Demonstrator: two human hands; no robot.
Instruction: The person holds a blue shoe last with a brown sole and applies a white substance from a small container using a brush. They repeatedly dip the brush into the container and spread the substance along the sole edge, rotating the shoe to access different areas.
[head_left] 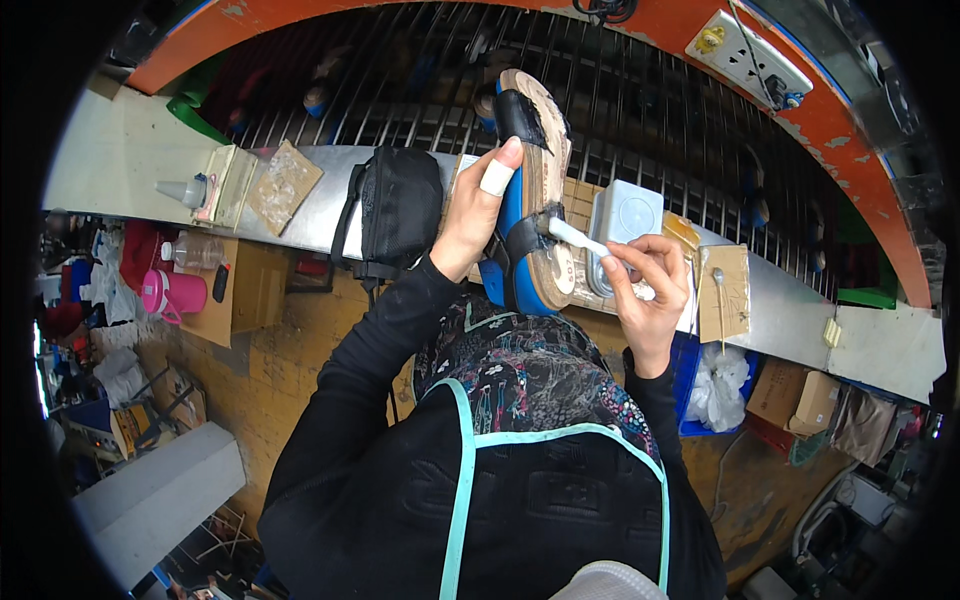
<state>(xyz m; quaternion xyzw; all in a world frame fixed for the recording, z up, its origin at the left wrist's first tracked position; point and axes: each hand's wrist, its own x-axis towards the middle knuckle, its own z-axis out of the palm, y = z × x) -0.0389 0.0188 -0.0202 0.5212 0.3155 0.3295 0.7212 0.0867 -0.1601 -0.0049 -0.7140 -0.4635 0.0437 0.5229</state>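
Head view shows a person working with both bare hands at a surface (322,215) that crosses the upper middle of the frame. A sandal (545,180) sits just above the frame's centre, its long axis running upward and its tan underside turned to the camera. Black straps (526,238) wrap over its edges, and a blue form (511,205) shows along its left side and lower end.

The left hand (470,218) grasps the sandal from the left, with white tape around one finger. The right hand (655,290), on the other side, pinches a white brush (585,240) between thumb and fingertips; the brush head meets the sandal beside the lower strap.

Just right of the sandal is a pale grey container (636,212), and farther right lies a cardboard piece (735,312) with a thin stick on it. Left of the left hand stands a black bag (402,205); another cardboard piece (287,186) lies beyond it, toward the upper left. Metal rods (420,90) fill the space behind, below an orange frame (640,48) at the top. A pink jug (178,293) is at the left, and a blue crate (690,385) holding clear plastic is at the lower right.
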